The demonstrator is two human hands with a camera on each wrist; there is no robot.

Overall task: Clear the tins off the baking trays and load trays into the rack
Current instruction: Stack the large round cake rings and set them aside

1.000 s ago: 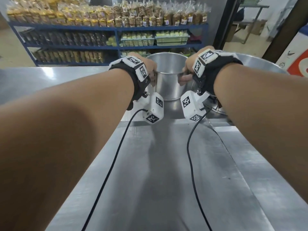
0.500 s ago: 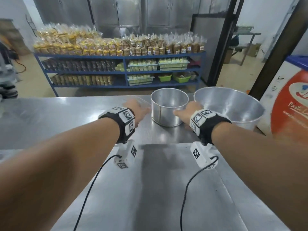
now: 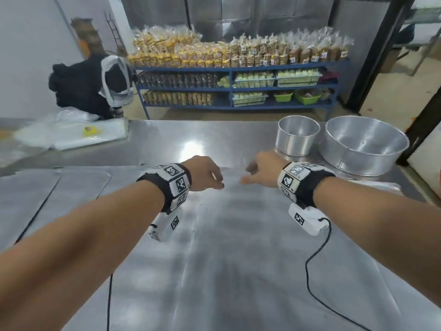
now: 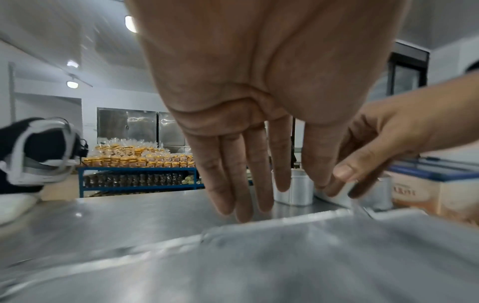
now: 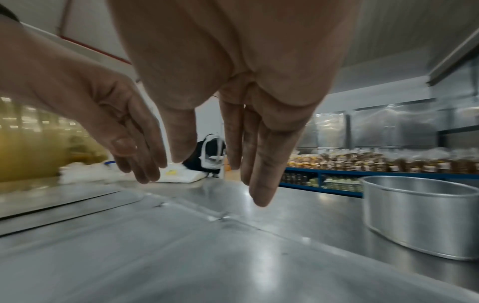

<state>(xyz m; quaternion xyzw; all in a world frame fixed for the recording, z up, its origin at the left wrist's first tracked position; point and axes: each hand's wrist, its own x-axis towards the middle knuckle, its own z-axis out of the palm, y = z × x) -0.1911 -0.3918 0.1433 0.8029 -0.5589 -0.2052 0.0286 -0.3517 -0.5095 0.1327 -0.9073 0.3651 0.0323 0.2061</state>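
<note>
While both hands hang over the far edge of the baking tray (image 3: 226, 247), they hold nothing. The left hand (image 3: 205, 173) has its fingers straight and pointing down, just above the tray rim. The right hand (image 3: 263, 172) is loose and empty too, close beside the left one. The small tin (image 3: 297, 139) and the big tin (image 3: 365, 146) stand off the tray on the steel table (image 3: 191, 137), at the far right, side by side
</note>
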